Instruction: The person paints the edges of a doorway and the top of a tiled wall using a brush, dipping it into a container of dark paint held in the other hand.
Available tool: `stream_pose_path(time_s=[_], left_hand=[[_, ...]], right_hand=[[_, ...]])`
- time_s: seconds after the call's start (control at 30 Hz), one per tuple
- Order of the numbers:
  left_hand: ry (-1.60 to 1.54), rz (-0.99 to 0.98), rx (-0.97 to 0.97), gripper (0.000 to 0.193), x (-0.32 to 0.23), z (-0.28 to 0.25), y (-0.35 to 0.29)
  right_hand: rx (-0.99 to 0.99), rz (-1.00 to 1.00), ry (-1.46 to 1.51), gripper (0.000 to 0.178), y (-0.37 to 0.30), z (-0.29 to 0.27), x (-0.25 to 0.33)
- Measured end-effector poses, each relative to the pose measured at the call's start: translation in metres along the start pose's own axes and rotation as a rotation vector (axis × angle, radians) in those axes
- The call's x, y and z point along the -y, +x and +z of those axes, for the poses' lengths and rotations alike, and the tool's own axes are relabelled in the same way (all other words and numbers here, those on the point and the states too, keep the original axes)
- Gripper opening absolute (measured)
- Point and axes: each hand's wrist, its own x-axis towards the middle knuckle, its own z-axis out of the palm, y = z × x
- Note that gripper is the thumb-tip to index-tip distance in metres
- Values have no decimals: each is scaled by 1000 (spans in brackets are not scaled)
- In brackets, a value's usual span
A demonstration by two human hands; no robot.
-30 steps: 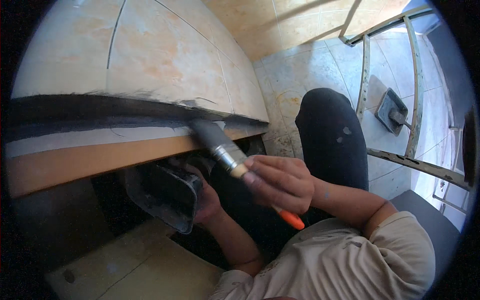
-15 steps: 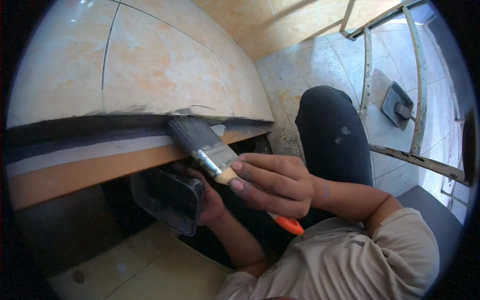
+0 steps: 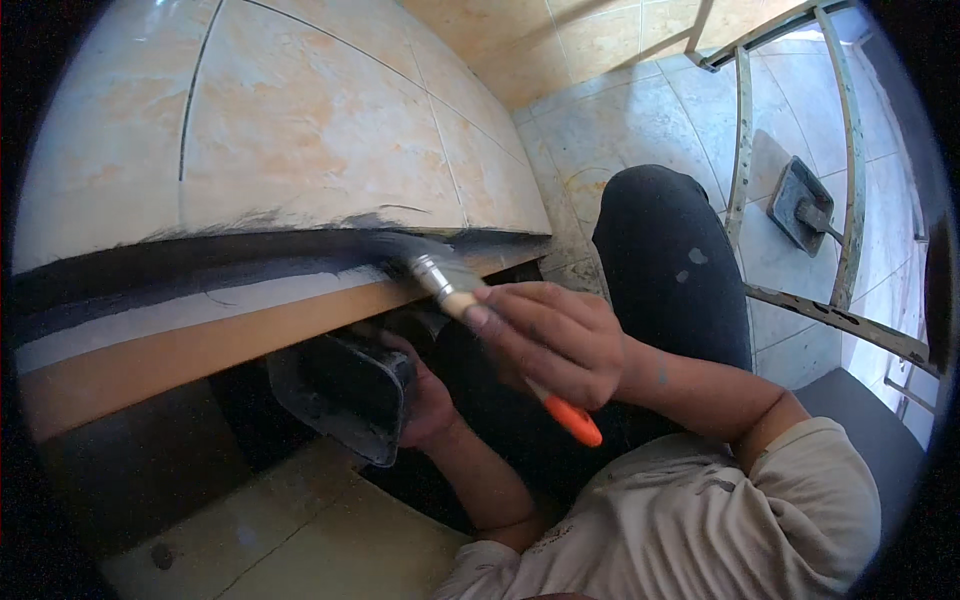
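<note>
My right hand (image 3: 562, 338) is closed around the wooden handle of a flat paintbrush (image 3: 440, 282), whose handle tip is orange. The brush's dark bristles, blurred by motion, press on the black-painted edge (image 3: 300, 248) below the tiled top. Fresh black smears run up onto the tile rim. Lower down, under the ledge, my left hand (image 3: 425, 400) grips a dark paint tray (image 3: 345, 395) by its side. Some of its fingers are hidden behind the tray. Beneath the painted edge run a white strip (image 3: 240, 292) and an orange-brown board (image 3: 150, 358).
The tiled countertop (image 3: 310, 120) fills the upper left. On the floor at right, a second black tray (image 3: 800, 205) with a brush in it lies by a paint-spotted metal ladder (image 3: 742, 150). My bent knee (image 3: 665, 220) is between counter and ladder.
The brush has moved right along the edge, and its bristles are now blurred and bent. More of the white strip near the brush is black. The tray has barely shifted.
</note>
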Motion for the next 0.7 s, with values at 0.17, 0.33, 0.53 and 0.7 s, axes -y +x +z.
stream_pose_path(time_s=[0.17,0.33,0.53,0.7], left_hand=[[236,-113,457,82,4,17,-6],[164,-124,363,79,-4,17,-11],[254,-74,357,80,-1,29,-14],[182,-135,512,92,-1,36,-17]], right_hand=[[113,121,-29,41,-8,-8,20],[-21,36,131,37,17,-10,32],[-20,-11,1,41,14,10,12],[145,100,-80,60,-26,11,4]])
